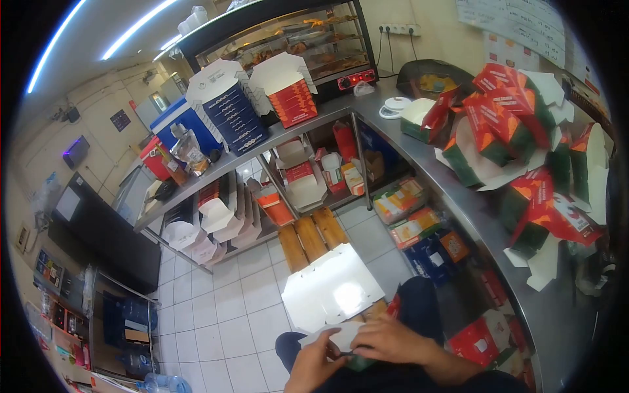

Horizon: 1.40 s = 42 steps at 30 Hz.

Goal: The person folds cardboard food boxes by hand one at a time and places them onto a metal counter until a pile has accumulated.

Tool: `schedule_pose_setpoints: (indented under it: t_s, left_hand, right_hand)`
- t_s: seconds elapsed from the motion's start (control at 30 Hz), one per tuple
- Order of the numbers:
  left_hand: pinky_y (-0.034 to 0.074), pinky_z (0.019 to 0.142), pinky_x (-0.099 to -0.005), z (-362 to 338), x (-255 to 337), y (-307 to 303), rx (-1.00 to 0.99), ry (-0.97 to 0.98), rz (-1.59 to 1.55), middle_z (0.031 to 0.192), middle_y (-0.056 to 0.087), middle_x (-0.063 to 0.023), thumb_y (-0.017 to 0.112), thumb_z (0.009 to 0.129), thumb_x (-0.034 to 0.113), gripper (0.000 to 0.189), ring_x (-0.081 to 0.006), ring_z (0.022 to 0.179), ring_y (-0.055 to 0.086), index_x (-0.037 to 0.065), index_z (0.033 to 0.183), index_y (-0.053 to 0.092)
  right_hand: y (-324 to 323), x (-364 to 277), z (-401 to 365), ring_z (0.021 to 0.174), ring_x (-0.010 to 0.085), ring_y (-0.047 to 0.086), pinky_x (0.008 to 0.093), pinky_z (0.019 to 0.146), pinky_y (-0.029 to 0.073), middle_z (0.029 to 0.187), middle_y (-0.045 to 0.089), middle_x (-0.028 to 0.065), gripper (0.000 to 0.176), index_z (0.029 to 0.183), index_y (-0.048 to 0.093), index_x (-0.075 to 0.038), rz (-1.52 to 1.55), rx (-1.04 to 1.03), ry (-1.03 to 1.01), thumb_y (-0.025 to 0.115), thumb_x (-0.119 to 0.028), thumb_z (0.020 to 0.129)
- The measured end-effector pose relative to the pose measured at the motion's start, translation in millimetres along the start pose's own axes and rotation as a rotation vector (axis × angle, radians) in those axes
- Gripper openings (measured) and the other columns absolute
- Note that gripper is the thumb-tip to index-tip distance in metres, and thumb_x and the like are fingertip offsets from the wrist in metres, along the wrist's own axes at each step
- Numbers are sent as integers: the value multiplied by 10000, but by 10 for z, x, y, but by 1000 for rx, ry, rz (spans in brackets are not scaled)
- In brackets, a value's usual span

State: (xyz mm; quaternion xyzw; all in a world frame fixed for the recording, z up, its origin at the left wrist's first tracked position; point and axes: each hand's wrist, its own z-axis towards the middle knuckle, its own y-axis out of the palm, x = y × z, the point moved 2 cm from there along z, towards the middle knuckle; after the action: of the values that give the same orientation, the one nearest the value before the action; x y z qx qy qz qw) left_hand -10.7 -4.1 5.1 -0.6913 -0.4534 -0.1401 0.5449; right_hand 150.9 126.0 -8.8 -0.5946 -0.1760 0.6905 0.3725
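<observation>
Left hand (313, 368), right hand (392, 340), fingers pinching carton (346, 333) edge, open tiled floor (223, 308) ahead, counter (481, 216) right

The person is wearing dark navy trousers (419, 304), and the cloth is showing plain and unpatterned across the bottom centre of the frame, from left of centre to the lower right. The left hand (316, 367) and right hand (392, 340) are showing bare at the bottom edge. The right forearm (452, 367) is also showing uncovered toward the lower right, with any sleeve falling outside the frame.
</observation>
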Motion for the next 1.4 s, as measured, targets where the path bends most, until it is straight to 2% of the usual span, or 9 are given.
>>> schedule_pose_setpoints:
  t_s: [0.17, 0.57, 0.63, 0.73, 0.77, 0.9, 1.0, 1.1, 1.4]
  left_hand:
    - [544, 667, -363, -101, 75, 68, -19, 234, 45, 858, 698, -146, 794, 780, 53, 724, -317, 762, 706, 95, 1435, 488]
    - [377, 1075, -466, -24, -34, 204, 382, 585, 393, 1141, 694, -13, 877, 710, 244, 742, -222, 1066, 654, 127, 1375, 570]
    - [362, 1083, -469, -78, -61, 234, 509, 655, 530, 1119, 696, -6, 877, 693, 227, 709, -208, 1058, 654, 142, 1342, 604]
    - [357, 1085, -525, -109, -187, 343, 441, 666, 548, 1217, 641, -97, 843, 758, 220, 757, -287, 1108, 625, 105, 1428, 512]
    - [347, 1073, -568, -105, -180, 360, 426, 644, 473, 1201, 640, -130, 803, 799, 196, 691, -339, 1059, 639, 77, 1423, 530]
    - [453, 1025, -491, -65, -133, 459, 418, 490, 335, 1171, 663, -130, 731, 900, 170, 490, -289, 1035, 663, 43, 1346, 572]
    - [422, 1113, -501, 152, -339, 669, 25, 29, -1253, 1470, 392, -169, 773, 881, 426, 965, -354, 1373, 422, 143, 1566, 157]
    - [482, 1061, -475, 311, -351, 523, 9, 0, -1865, 1359, 514, -163, 526, 977, 597, 721, -368, 1253, 548, 74, 1452, 387]
    - [587, 813, -287, 412, -239, 475, 323, -88, -1613, 1119, 690, -73, 618, 1031, 254, 269, -172, 955, 686, 52, 1208, 610]
  right_hand:
    - [97, 57, 16, 998, 277, 624, 419, 917, 414, 967, 683, 59, 145, 999, 683, -101, 190, -107, -33, 685, -223, 922]
    - [218, 465, -14, 1047, 298, 622, 423, 994, 395, 1087, 642, 99, 311, 1164, 710, -115, 193, 300, 321, 744, -245, 883]
    - [375, 703, -89, 1139, 318, 595, 436, 1078, 357, 1262, 576, 158, 572, 1388, 558, -125, -115, 1050, 549, 765, -275, 876]
    - [554, 1093, -279, 1255, 264, 553, 439, 1044, 455, 1376, 534, 149, 606, 1469, 442, -64, 1489, 925, 980, 685, -157, 922]
    - [581, 1089, -332, 1255, 264, 553, 439, 1044, 455, 1376, 534, 149, 606, 1469, 442, -64, 1485, 936, 988, 685, -157, 922]
    - [855, 1080, -378, 1168, 260, 629, 350, 1035, 479, 1267, 644, 132, 493, 1366, 589, -63, 1052, 960, 652, 498, 80, 903]
    - [534, 614, -223, 1326, 303, 537, 398, 1112, 413, 1375, 602, 137, 476, 1346, 633, -101, 546, 526, 180, 537, 58, 908]
    - [417, 299, -64, 1433, 275, 448, 457, 1167, 371, 1489, 541, 92, 446, 1339, 651, -131, 340, 99, -176, 609, 1, 916]
    - [281, 208, -2, 1393, 310, 497, 466, 1178, 367, 1457, 565, 150, 372, 1313, 678, -108, 720, 568, -4, 677, -87, 942]
